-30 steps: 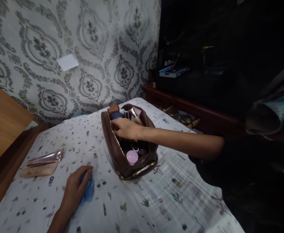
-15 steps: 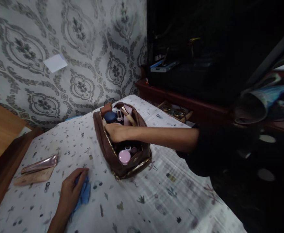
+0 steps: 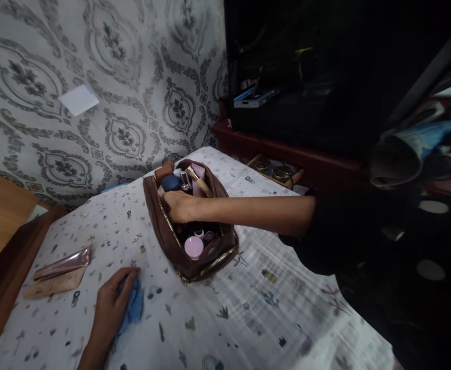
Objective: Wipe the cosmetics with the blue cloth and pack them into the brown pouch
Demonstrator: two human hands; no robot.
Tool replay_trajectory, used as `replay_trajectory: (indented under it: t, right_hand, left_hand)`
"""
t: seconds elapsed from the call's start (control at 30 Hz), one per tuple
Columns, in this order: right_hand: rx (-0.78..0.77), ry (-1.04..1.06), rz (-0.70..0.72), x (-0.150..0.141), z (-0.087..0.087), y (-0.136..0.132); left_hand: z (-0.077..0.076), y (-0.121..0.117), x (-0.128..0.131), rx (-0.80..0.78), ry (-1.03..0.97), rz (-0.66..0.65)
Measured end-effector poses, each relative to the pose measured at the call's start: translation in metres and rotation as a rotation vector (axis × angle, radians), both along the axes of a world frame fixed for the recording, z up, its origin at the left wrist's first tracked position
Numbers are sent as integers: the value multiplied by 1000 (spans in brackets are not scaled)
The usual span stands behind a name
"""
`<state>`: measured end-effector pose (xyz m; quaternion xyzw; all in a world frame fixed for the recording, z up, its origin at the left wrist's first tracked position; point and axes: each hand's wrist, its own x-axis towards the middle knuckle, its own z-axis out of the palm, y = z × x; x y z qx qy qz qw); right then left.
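An open brown zip pouch [image 3: 171,246] lies on a table covered in printed paper [image 3: 248,318]. It is packed with cosmetics: a blue cap, a brush, small bottles and a pink lid [image 3: 193,247]. My right hand [image 3: 179,205] reaches into the pouch, fingers curled down among the items; what they grip is hidden. At the near left my left hand [image 3: 111,307] rests on the table, closed over a blue cloth [image 3: 134,307].
A rose-gold tube [image 3: 62,263] and a tan flat pack [image 3: 53,282] lie at the table's left edge. A patterned wall stands behind. A dark wooden shelf [image 3: 287,154] with small objects runs to the right. A wooden board is at the far left.
My right hand has dipped deeper into the pouch, from its far end toward the middle. The left hand stays on the blue cloth. The camera has shifted to the right.
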<state>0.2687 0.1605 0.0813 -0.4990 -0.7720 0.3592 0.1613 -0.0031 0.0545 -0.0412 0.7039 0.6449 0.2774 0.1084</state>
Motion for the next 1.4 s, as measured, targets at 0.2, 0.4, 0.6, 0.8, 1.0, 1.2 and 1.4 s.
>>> replay_trajectory:
  t: [0.2,0.4,0.6,0.8,1.0,1.2,1.4]
  right_hand:
    - [32,97,28,25,16,-10]
    - [321,466,-82,63,14,-35]
    - [438,578,-16,80,-10,-75]
    - [524,506,288,71,-37,-121]
    - [357,425,409,38,-65,-140]
    - [-22,529,377,0,-73,-138]
    - [-320,613,327,-42,-92,-128]
  left_hand:
    - [-1,1,-2,-18,-3,42]
    - [1,1,-1,-40,-15,73]
    - [3,1,2,-31,-4,16]
    - [7,1,1,-24,26,-4]
    - [25,27,-53,44,291,252]
    - [40,48,-132,34,391,644]
    - [30,56,-168,-94,458,680]
